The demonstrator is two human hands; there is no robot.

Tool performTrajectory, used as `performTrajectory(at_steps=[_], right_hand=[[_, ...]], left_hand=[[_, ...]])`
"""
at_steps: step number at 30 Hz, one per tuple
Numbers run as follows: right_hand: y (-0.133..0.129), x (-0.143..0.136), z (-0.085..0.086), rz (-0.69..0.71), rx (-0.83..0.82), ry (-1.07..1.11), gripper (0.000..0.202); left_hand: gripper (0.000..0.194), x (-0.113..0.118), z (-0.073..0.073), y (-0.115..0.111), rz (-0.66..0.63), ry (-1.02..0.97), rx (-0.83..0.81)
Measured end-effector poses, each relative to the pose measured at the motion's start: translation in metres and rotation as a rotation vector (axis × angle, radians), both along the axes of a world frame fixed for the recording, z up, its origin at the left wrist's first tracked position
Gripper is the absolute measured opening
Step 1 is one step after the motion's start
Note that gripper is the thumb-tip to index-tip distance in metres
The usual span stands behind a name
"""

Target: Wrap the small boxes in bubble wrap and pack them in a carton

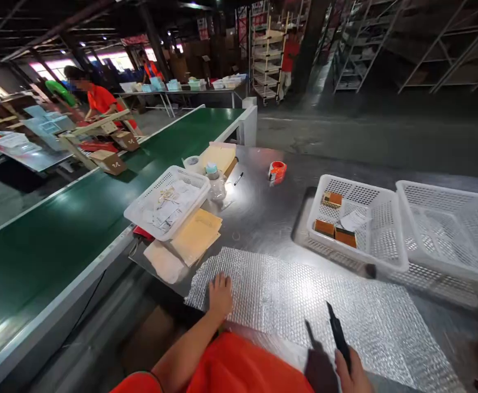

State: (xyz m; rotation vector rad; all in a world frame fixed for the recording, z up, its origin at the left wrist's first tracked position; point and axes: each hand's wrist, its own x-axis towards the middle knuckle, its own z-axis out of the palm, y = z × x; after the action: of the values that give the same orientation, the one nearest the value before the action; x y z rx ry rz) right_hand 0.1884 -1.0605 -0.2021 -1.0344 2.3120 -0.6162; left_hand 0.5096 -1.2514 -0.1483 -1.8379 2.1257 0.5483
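A long sheet of bubble wrap (279,289) lies across the front of the metal table. My left hand (220,296) rests on its left part, fingers spread and pressing down, holding nothing. At the lower right, my right hand (353,374) grips a black knife (337,333), its tip pointing up and away above the wrap. The knife and hand cast a dark shadow on the sheet. Behind the wrap on the right, a white basket (382,224) holds small brown and gold boxes (345,237) and a paper slip.
A second white basket (455,229) stands far right. A basket with papers (169,202), yellow envelopes (198,234), a plastic bottle (216,183), a pen and orange tape (277,171) are on the table. Left runs a green conveyor (148,174) with cartons; people stand beyond.
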Motion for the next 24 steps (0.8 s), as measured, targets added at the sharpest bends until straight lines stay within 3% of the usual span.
performTrajectory(at_steps=[4, 8, 11, 13, 15, 19, 24], right_hand=[[-0.062, 0.026, 0.009, 0.164, -0.007, -0.149, 0.043], [-0.106, 0.059, 0.025, 0.444, 0.149, -0.06, 0.041], [-0.142, 0.098, 0.044, 0.712, 0.235, 0.092, 0.035], [-0.167, 0.129, 0.055, 0.899, 0.258, 0.218, 0.031], [-0.188, 0.16, 0.061, 1.027, 0.265, 0.302, 0.027], [-0.216, 0.208, 0.058, 1.127, 0.238, 0.324, 0.024], [-0.233, 0.242, 0.053, 1.193, 0.245, 0.343, 0.022]], left_hand=[[0.061, 0.074, 0.008, -0.013, 0.009, 0.11, -0.036], [0.053, 0.12, 0.013, -0.027, 0.049, 0.092, -0.113], [0.072, 0.135, 0.011, -0.044, 0.015, -0.017, -0.176], [0.092, 0.14, 0.009, -0.057, -0.098, -0.095, -0.181], [0.097, 0.144, 0.009, -0.071, -0.206, -0.129, -0.147], [0.089, 0.152, 0.015, -0.091, -0.312, -0.113, -0.089], [0.091, 0.159, 0.021, -0.101, -0.395, -0.059, -0.056]])
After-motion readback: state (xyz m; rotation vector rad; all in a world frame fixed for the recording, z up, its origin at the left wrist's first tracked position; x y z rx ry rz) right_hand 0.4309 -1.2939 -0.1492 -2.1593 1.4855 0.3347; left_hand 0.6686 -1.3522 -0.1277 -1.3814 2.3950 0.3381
